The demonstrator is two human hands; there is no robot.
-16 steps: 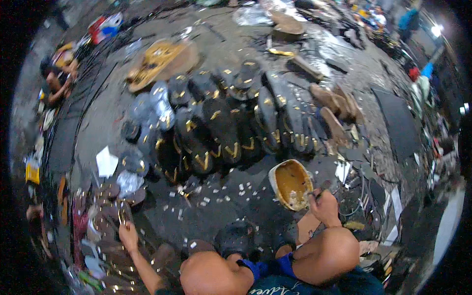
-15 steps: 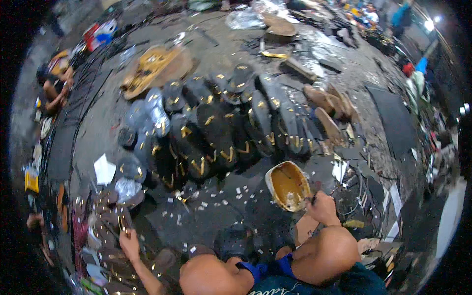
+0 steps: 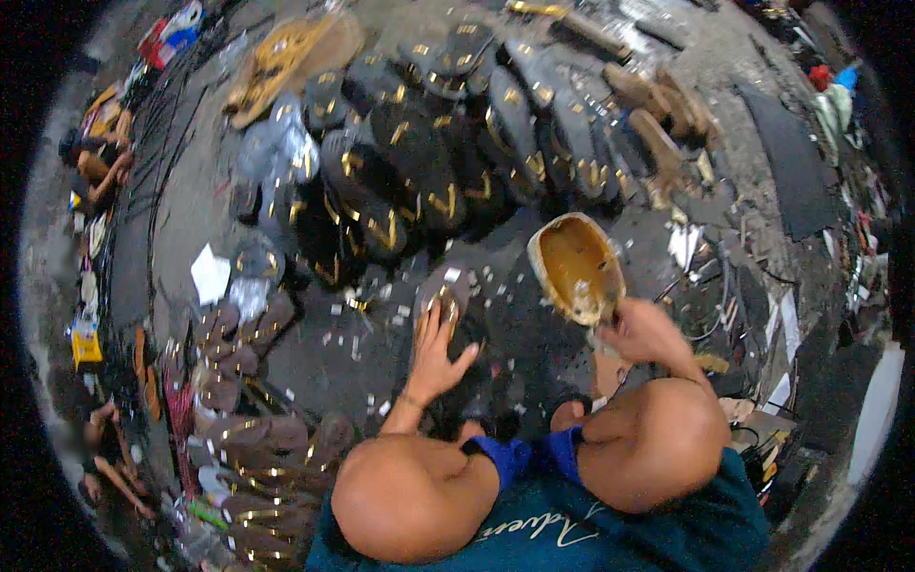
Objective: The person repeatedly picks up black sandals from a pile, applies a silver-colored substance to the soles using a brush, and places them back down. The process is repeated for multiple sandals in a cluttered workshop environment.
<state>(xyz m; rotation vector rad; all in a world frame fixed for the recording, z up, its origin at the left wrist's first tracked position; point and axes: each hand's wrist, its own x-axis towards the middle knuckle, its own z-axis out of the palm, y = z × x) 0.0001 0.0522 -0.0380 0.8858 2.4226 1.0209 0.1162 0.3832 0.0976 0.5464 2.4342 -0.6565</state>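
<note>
My left hand lies with its fingers stretched out on a brown sandal with a gold strap, on the dark ground before my knees. The thumb stands apart from the fingers. At the right, my right hand is closed beside the near rim of a tub coated inside with yellow-brown glue. A small dark piece shows at its fingertips, too blurred to name. Several brown sandals with gold straps lie piled at my left.
Rows of black sandals with gold straps spread beyond the tub. White scraps litter the ground. Brown soles lie at the far right, near a dark sheet. Other people sit at the far left.
My left hand has moved from the pile at the left to the middle, where a brown sandal now lies under its fingers. My right hand remains beside the tub. The view has tilted downward.
</note>
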